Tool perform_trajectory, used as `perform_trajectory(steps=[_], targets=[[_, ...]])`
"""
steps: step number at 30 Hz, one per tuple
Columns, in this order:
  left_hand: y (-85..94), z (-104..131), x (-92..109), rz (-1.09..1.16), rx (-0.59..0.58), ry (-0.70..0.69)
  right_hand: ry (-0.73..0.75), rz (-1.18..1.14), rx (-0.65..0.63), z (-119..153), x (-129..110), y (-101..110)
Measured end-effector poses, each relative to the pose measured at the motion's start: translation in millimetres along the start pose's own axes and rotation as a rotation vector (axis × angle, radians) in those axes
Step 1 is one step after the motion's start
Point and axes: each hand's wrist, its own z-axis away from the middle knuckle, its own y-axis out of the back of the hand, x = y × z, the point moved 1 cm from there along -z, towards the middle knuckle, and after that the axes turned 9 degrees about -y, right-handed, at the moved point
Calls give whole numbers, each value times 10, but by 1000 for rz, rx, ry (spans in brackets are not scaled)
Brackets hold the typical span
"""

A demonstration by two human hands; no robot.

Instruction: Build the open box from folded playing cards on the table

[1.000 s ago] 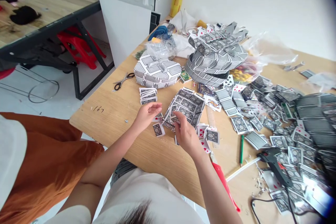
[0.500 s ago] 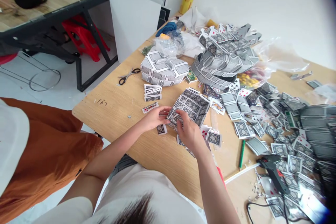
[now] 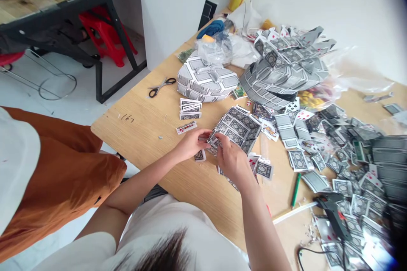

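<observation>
A box-like piece built of joined playing cards lies on the wooden table, its patterned backs showing inside. My left hand grips its near left edge, fingers bent around the rim. At the same edge my right hand pinches the card wall from inside, thumb and forefinger close together. Loose playing cards lie just right of my right hand, and one more card sits under my left hand. A small stack of folded cards rests beyond my left hand.
Scissors lie at the table's left edge. Behind stand a round card-covered box and a larger card structure. At right are scattered cards, a green pencil and a glue gun with its cord. Another person in orange shorts stands at left.
The view has shifted, so the table's things sit slightly further right. Both hands stay at the card piece's near left edge, and the right fingers have drawn closer to it.
</observation>
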Motion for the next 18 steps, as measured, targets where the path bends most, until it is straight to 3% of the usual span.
perform_trajectory(steps=[18], targets=[[-5, 6, -8, -60, 12, 8, 52, 86, -40, -55, -77, 78]])
